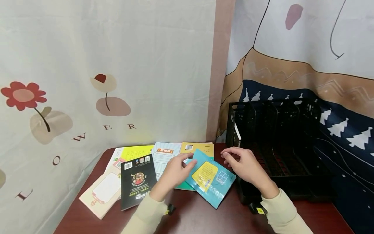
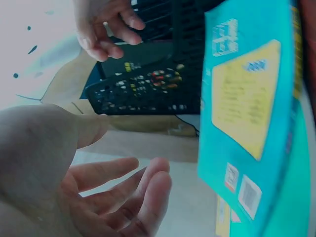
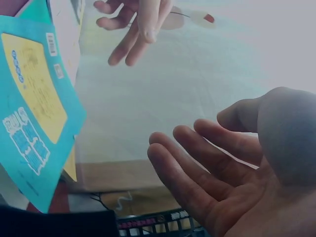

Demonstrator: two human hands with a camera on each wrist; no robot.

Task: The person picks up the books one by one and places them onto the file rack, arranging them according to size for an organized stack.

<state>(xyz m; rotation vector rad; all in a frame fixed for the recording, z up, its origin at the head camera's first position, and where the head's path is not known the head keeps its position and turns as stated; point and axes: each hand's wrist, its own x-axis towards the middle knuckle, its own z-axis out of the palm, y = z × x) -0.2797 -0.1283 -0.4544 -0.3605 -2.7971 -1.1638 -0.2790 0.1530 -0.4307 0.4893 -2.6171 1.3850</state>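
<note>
Only wrist views show the teal book's (image 1: 209, 179) barcode (image 2: 250, 196); both hands' (image 1: 176, 169) (image 1: 246, 165) fingers (image 2: 155, 197) (image 3: 177, 180), loosely parted, hold nothing.

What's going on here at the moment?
A person's left hand and right hand hover near a teal book, fingers loosely bent, neither holding anything. The teal book lies partly over other books on a dark red table. A black book lies farther left, and a black divided bin stands on the right.
</note>
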